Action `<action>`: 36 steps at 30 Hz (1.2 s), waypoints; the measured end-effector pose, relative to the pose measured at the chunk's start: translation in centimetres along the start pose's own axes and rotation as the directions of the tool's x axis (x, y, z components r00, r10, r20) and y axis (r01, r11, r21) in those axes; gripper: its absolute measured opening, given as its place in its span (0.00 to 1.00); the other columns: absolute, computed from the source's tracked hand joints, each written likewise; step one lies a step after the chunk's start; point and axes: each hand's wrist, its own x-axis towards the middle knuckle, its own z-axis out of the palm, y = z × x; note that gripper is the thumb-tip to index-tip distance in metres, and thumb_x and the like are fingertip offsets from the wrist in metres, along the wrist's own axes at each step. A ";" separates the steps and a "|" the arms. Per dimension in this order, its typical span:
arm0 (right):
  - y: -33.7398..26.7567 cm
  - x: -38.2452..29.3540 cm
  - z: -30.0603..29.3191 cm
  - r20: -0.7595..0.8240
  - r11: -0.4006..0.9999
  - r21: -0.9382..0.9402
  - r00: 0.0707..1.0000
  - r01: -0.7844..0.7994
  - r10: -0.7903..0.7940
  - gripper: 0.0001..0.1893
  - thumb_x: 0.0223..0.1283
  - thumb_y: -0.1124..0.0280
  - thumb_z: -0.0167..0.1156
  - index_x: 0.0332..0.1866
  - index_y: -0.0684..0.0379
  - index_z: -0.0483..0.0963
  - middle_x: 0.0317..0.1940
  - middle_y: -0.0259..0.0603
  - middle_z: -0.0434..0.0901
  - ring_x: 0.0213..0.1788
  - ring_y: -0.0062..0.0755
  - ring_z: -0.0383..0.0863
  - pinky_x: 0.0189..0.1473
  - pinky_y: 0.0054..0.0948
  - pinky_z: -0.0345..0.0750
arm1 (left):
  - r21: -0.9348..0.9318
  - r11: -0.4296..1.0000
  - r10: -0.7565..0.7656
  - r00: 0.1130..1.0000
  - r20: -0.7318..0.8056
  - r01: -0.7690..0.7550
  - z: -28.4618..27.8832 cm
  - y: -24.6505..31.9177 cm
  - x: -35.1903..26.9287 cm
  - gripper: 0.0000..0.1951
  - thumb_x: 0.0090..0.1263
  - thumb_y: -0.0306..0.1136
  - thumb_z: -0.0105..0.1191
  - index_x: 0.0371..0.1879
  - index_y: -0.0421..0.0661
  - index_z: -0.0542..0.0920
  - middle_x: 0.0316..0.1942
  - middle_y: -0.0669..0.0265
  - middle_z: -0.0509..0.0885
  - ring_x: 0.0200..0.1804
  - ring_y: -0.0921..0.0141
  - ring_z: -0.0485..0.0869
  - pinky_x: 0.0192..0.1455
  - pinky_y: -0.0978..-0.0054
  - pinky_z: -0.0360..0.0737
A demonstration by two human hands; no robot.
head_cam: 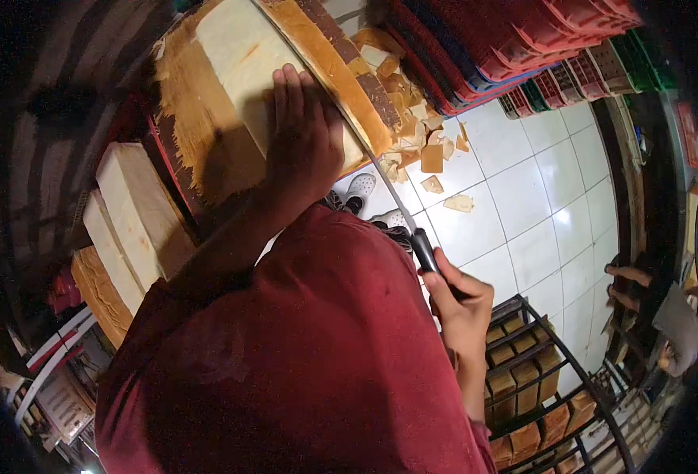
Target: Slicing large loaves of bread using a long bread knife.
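My left hand [304, 133] lies flat, fingers together, on the pale cut face of a large bread loaf [233, 53]. The loaf rests on a worn wooden board [186, 112]. In my right hand [458, 305] is the black handle of a long bread knife [391, 189]. Its thin blade runs along the edge of the loaf, between the pale face and a strip of brown crust [319, 59]. Part of the blade lies in that line, so its depth is hidden. My left palm and wrist cover part of the bread.
Bread offcuts [432, 157] litter the white tiled floor [515, 195]. Stacked plastic crates [491, 53] stand at upper right. A black metal rack [553, 332] holds several loaves at lower right. More large loaves [141, 207] sit on the left. Another person [678, 326] is at the far right.
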 end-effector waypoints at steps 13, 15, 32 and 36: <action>1.7 0.9 -0.1 -0.014 0.997 -0.019 0.997 0.076 -0.077 0.16 0.63 0.74 0.67 0.56 0.65 0.81 0.22 0.24 0.76 0.21 0.11 0.64 0.23 0.17 0.60 | -0.099 0.994 -0.050 0.999 -0.018 0.048 0.2 -0.2 -0.1 0.28 0.73 0.34 0.47 0.64 0.22 0.62 0.67 0.27 0.60 0.73 0.38 0.58 0.74 0.44 0.54; 1.5 1.0 0.2 -0.032 0.997 0.018 0.996 0.081 -0.081 0.17 0.63 0.74 0.67 0.56 0.65 0.80 0.22 0.24 0.75 0.20 0.11 0.64 0.22 0.17 0.60 | -0.149 0.986 -0.073 0.997 -0.024 0.068 0.2 0.6 0.0 0.29 0.72 0.34 0.48 0.64 0.22 0.60 0.68 0.28 0.60 0.73 0.38 0.58 0.74 0.44 0.54; 3.7 5.2 1.2 -0.015 0.995 0.047 0.996 0.083 -0.082 0.19 0.63 0.76 0.67 0.58 0.68 0.78 0.22 0.27 0.75 0.20 0.12 0.66 0.22 0.17 0.63 | -0.247 0.962 -0.107 0.993 0.043 0.114 -0.9 1.0 0.5 0.32 0.72 0.34 0.51 0.66 0.23 0.58 0.69 0.28 0.58 0.74 0.38 0.56 0.76 0.44 0.52; 1.3 7.5 4.1 0.024 0.991 0.107 0.996 0.080 -0.083 0.19 0.63 0.76 0.66 0.58 0.68 0.78 0.22 0.29 0.77 0.20 0.12 0.68 0.22 0.17 0.64 | -0.248 0.962 -0.112 0.993 0.030 0.116 -0.4 1.0 0.4 0.32 0.72 0.35 0.51 0.66 0.23 0.59 0.69 0.28 0.58 0.74 0.38 0.56 0.76 0.44 0.51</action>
